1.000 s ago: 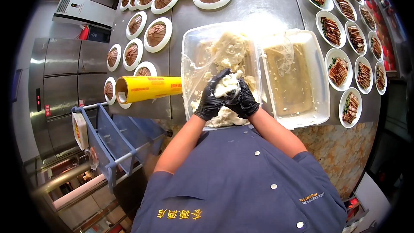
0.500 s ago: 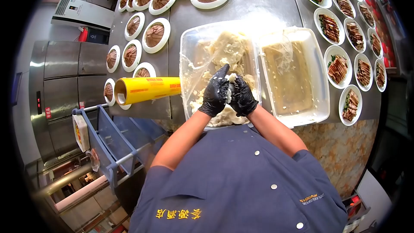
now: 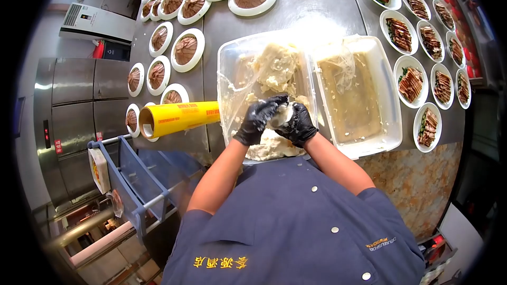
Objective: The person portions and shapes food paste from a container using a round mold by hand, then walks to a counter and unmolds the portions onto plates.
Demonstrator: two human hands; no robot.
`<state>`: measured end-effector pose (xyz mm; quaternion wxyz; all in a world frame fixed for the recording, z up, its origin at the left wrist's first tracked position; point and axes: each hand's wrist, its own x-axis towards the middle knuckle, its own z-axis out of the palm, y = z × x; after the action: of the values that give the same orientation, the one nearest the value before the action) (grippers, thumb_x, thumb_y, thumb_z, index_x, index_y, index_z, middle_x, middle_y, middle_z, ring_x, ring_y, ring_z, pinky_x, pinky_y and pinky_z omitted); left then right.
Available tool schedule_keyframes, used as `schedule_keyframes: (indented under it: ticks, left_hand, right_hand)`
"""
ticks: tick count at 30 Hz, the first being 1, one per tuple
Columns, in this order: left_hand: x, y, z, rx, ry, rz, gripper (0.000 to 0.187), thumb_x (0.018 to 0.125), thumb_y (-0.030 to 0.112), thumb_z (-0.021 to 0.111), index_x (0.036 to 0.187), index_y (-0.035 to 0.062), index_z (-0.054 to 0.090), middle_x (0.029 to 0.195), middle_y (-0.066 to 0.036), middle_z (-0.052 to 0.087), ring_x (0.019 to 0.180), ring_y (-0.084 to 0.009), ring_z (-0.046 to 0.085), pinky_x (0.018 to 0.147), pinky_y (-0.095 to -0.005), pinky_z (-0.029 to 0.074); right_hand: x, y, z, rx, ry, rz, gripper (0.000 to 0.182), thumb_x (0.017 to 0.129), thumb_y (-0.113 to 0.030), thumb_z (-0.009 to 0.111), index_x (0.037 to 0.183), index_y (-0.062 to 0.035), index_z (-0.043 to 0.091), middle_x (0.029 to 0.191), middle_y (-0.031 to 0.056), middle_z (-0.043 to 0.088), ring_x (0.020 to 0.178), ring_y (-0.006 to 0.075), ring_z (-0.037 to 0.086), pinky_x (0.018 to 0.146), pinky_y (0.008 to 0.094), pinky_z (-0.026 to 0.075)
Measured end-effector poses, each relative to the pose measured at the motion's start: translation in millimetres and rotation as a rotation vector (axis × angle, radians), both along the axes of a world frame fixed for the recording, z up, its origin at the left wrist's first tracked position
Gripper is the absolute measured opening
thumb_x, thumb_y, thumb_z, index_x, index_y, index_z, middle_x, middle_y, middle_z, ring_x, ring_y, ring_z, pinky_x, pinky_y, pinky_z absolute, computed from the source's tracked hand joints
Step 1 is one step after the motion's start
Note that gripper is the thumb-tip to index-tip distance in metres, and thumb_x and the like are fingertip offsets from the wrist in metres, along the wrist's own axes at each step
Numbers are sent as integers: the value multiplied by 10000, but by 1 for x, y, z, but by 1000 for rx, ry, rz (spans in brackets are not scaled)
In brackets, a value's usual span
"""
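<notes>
Both gloved hands meet over the clear tub. Left hand and right hand cup a pale lump between them, fingers curled tight around it. More mash lies just beyond the grip. Wrap roll sits left of the left hand; tray right.

Bright overhead light glares off the steel counter; fisheye bends the edges into a black vignette.
</notes>
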<state>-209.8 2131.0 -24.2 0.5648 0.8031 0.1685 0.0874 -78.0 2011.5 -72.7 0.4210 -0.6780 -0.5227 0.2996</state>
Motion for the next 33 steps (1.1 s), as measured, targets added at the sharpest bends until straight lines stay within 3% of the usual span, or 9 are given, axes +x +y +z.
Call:
schedule_keyframes:
  ticks: [1,4,6,8,12,14,17,25,33]
  left_hand:
    - [-2,-11,5,-246,-19,120,367,977,108,599,1330,7,607,1417,-170,595,1276,-325,598,1071,-413,476]
    - [-12,-20,9,401,-23,0,352,985,70,604,1330,0,617,1472,-132,559,1334,-258,552,1131,-389,417]
    - [-27,-10,-6,-267,11,188,367,989,100,561,1332,-14,624,1345,-152,651,1340,-290,540,1186,-423,335]
    - [-15,-7,15,-693,-262,446,283,993,86,543,1207,-47,674,1253,-174,683,1234,-251,611,1136,-384,407]
    - [10,-5,-33,-520,-1,557,366,1018,177,522,1309,-35,594,1335,-165,636,1204,-252,624,1050,-386,483]
    - [11,-26,-29,621,15,329,344,992,165,523,1264,-21,623,1249,-193,669,1143,-299,647,1000,-404,505]
    - [20,-24,-35,515,-22,426,317,952,139,516,1196,-4,659,1112,-200,705,1050,-362,666,955,-433,518]
    - [8,15,-76,173,351,552,343,1006,265,549,1201,18,686,1129,-208,716,1041,-369,682,914,-418,527]
    - [61,4,-99,301,250,-67,496,961,162,549,1449,81,525,1396,-196,588,1306,-359,541,1123,-393,418]
  right_hand:
    - [2,4,3,123,142,-45,260,887,-252,689,1070,-69,670,1014,93,705,913,232,681,817,363,559]
    - [1,5,16,215,476,-132,322,860,-261,711,1108,-58,680,1018,91,728,882,284,692,805,381,559]
    - [16,5,29,147,-36,62,362,867,-283,719,1143,-53,675,1029,91,732,885,281,698,811,375,560]
    - [9,1,6,138,275,-6,380,883,-260,700,1194,-46,660,1083,102,726,933,291,697,854,367,559]
    - [-2,-3,-14,159,358,34,604,861,-236,710,1403,-35,536,1419,193,543,1338,328,505,1152,397,378]
    - [-21,2,-50,155,717,7,675,854,-236,718,1453,-40,477,1471,176,494,1388,314,448,1188,376,324]
    - [-19,3,-43,25,1037,-6,693,877,-237,690,1490,-42,433,1516,161,450,1427,293,396,1217,361,277]
    - [20,-46,-19,319,234,-12,788,661,-368,856,1292,26,595,1251,200,667,1158,344,647,1044,448,492]
    - [52,-117,13,499,2149,-344,605,945,-536,517,1388,-128,565,1383,183,581,1256,443,546,984,639,494]
